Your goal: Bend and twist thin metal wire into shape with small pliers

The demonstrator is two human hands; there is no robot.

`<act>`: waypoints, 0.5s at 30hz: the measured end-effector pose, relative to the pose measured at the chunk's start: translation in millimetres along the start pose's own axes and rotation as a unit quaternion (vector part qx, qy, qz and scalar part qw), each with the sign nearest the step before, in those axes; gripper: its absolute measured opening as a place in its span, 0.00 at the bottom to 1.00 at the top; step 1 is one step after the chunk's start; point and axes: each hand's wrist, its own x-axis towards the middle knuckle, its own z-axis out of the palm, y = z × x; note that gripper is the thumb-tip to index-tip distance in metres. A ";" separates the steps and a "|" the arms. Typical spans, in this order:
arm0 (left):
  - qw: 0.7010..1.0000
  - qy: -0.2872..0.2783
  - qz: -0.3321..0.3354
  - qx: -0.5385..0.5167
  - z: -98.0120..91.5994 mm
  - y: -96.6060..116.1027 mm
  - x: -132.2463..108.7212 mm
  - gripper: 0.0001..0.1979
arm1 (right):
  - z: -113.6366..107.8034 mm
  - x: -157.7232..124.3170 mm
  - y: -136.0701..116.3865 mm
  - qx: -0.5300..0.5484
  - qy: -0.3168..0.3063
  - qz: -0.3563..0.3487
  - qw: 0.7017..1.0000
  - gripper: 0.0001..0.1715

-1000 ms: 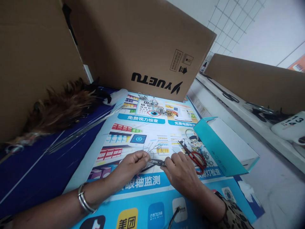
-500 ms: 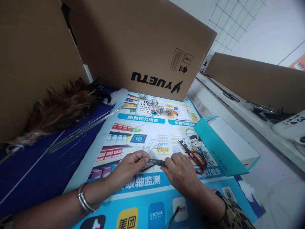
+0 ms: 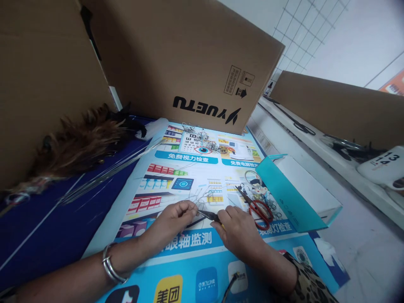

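My right hand (image 3: pixel 238 229) is closed round the handles of a pair of pliers (image 3: pixel 208 215), whose dark pointed jaws aim left. The tips of the jaws meet the fingers of my left hand (image 3: pixel 179 216), which are pinched together on thin wire (image 3: pixel 202 200). Loose loops of this wire spread over the printed sheet just beyond my fingertips. What the jaws grip is too small to make out. Right of my right hand lie red-handled scissors (image 3: pixel 260 213), pointing away, beside a scatter of small wire rings (image 3: pixel 275 206).
An open teal box (image 3: pixel 284 193) lies at the right. Wire clusters (image 3: pixel 202 135) rest near the large cardboard box (image 3: pixel 189 63) at the back. At left are long straight wires (image 3: pixel 107 174) and a brown feather duster (image 3: pixel 78 143). A white shelf (image 3: pixel 293 122) runs along the right.
The pliers and my right hand have shifted very slightly, with the jaws still at my left fingertips. The whole view has moved a little; other things lie as before.
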 end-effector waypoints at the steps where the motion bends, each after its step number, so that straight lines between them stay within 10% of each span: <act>1: 1.000 -0.001 0.002 -0.001 -0.2 0.0 -0.2 0.11 | -0.7 0.2 -0.4 0.012 -0.014 0.007 1.000 0.12; 15: 1.000 0.005 0.002 -0.018 -0.7 -2.9 1.2 0.10 | 0.1 3.1 6.0 0.244 -0.121 0.029 0.962 0.16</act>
